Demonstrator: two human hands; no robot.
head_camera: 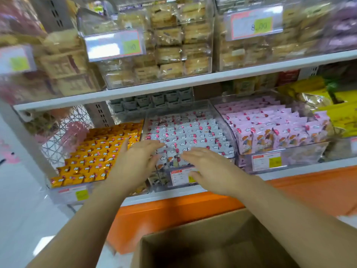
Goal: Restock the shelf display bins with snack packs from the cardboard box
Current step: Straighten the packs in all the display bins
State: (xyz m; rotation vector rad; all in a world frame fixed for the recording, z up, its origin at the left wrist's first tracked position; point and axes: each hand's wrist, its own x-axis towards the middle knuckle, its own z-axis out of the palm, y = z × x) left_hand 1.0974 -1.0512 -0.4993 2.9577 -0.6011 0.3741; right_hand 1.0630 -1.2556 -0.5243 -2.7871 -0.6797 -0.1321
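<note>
A clear middle bin (222, 113) on the lower shelf is packed with rows of white snack packs (189, 132). My left hand (133, 163) and my right hand (210, 169) hover flat over the front rows of that bin, fingers spread, with nothing held. Between the two hands a few front packs (170, 159) stand slightly askew. The cardboard box (202, 242) sits open below my forearms at the bottom of the view; its inside looks dark and I cannot see packs in it.
An orange-pack bin (92, 161) stands left of the middle one and a pink-pack bin (274, 132) right of it. Price tags (181, 176) hang on the bin fronts. The upper shelf (173, 82) carries clear bins of beige biscuits. An orange base panel (173, 209) runs below.
</note>
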